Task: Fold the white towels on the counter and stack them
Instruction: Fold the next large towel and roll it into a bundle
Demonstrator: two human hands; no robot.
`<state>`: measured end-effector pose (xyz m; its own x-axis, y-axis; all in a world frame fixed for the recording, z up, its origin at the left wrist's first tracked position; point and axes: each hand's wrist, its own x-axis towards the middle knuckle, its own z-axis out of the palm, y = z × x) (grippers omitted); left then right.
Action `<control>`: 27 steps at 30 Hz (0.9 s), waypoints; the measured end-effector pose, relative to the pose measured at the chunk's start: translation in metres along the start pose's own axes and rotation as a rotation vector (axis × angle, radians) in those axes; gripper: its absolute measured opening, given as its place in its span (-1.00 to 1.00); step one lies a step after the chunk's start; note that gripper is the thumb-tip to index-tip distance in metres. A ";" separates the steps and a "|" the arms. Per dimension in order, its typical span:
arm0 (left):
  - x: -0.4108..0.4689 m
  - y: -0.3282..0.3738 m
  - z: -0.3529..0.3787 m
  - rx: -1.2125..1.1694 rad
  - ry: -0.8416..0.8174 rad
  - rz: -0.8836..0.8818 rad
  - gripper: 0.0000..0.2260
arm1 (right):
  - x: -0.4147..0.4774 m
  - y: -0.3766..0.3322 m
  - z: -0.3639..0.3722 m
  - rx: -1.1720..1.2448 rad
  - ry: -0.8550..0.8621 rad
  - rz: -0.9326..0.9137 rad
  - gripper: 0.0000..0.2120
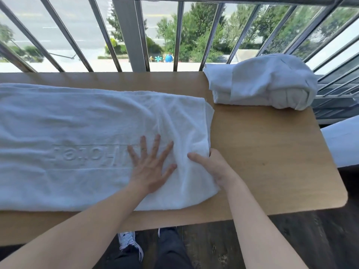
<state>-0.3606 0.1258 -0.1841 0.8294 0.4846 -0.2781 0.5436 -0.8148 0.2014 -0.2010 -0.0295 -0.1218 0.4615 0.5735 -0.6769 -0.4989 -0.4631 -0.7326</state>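
A long white towel [73, 133] with an embossed "Hotel" mark lies spread across the wooden counter [272, 152], doubled lengthwise. My left hand [150, 167] presses flat on it with fingers spread, near its right end. My right hand [215, 167] grips the towel's right edge, thumb on top and fingers tucked under the cloth. A pile of folded white towels [262, 84] sits at the counter's far right corner, its top one loosely bunched.
A metal railing [128, 35] runs just behind the counter, with trees and a street far below. A white cloth surface [343, 140] shows past the counter's right edge. My legs and a white shoe [130, 245] stand on dark floor under the near edge.
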 end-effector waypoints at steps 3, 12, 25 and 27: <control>-0.002 -0.002 0.002 -0.009 0.046 0.006 -0.39 | 0.001 0.005 -0.016 0.062 0.097 -0.057 -0.68; -0.004 -0.004 0.006 0.073 0.041 0.072 -0.41 | 0.028 -0.001 -0.002 -0.337 0.641 0.026 -0.43; -0.004 -0.002 0.002 0.044 0.068 0.093 -0.43 | 0.103 -0.087 -0.012 0.068 0.262 -0.223 -0.53; -0.003 -0.002 0.002 0.044 0.072 0.096 -0.43 | 0.113 -0.096 -0.017 -0.040 0.234 -0.356 -0.57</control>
<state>-0.3643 0.1259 -0.1854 0.8852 0.4241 -0.1909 0.4566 -0.8708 0.1824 -0.0881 0.0688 -0.1291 0.7560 0.5358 -0.3760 -0.2518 -0.2922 -0.9226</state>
